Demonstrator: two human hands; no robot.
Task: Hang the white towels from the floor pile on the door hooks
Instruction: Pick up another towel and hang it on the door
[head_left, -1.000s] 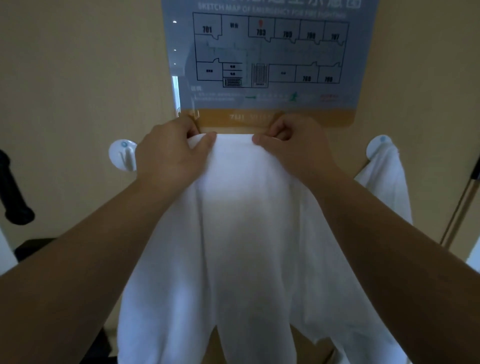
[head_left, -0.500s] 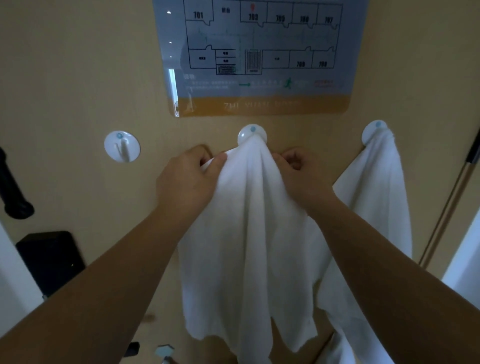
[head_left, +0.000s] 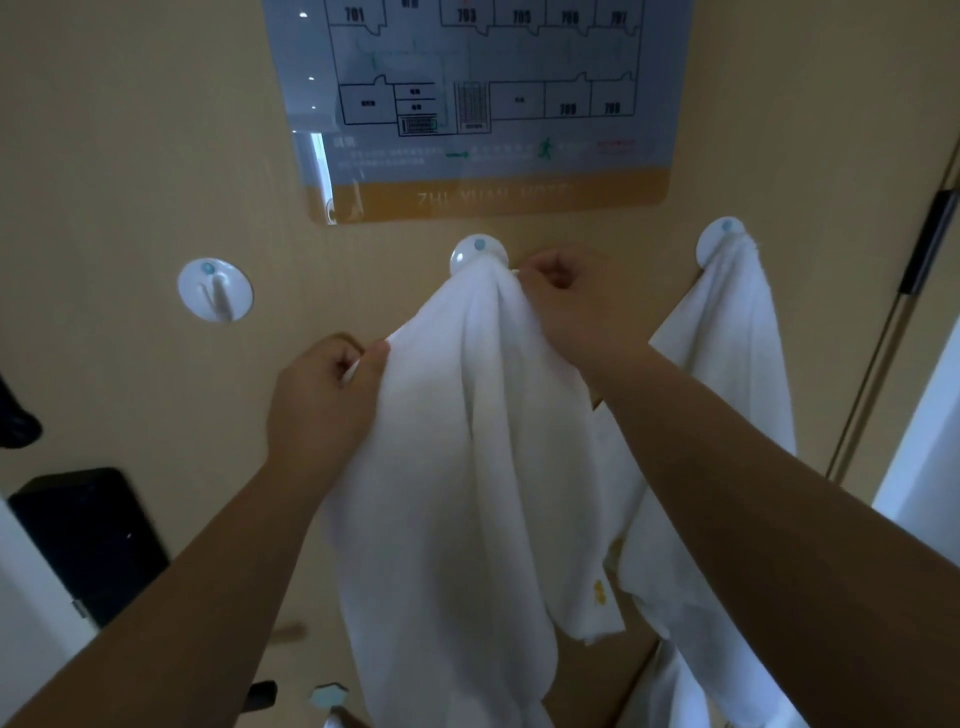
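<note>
At centre frame a white towel (head_left: 467, 441) drapes from the middle hook (head_left: 478, 253) on the door (head_left: 130, 156); the left hand (head_left: 324, 400) pinches its left edge; the right hand (head_left: 576, 306) grips its top fold beside the hook; a second towel (head_left: 727, 353) hangs upper right; the left hook (head_left: 215, 289) is bare

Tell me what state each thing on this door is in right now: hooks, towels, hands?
Left round white plastic hook: bare, nothing hanging.
Middle round white plastic hook: carries a towel.
Right round white plastic hook: carries a towel.
Middle white cloth towel: draped from its hook, held at both sides.
Right white cloth towel: hanging free.
Left hand: pinches the middle towel's edge.
Right hand: grips the middle towel near the hook.
</note>
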